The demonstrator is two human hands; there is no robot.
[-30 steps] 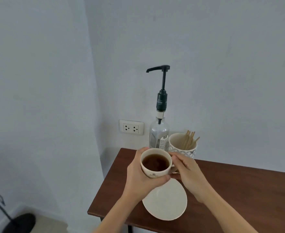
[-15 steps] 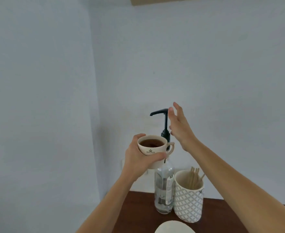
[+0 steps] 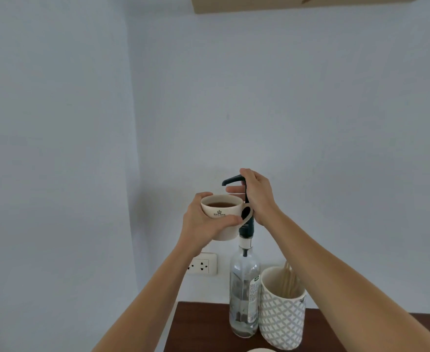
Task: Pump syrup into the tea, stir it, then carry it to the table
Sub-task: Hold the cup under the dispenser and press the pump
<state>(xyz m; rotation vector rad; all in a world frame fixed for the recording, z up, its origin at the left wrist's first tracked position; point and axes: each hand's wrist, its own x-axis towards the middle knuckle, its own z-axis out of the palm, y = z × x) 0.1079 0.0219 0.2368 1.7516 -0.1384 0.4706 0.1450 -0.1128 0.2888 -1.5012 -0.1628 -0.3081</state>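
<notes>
My left hand grips a cream cup of dark tea, held in the air with its rim just below the black pump spout. The clear glass syrup bottle stands on the brown table, and its tall pump rises behind the cup. My right hand is wrapped around the pump head, fingers curled under the spout and the palm over the top. The cup's handle points right, toward the pump stem.
A white patterned holder with several wooden stir sticks stands right of the bottle. A wall socket sits behind my left forearm. A saucer rim shows at the bottom edge. A wooden shelf hangs above.
My right hand has come down from open beside the pump and closed on the pump head. The cup stays just under the spout. The view has tilted upward.
</notes>
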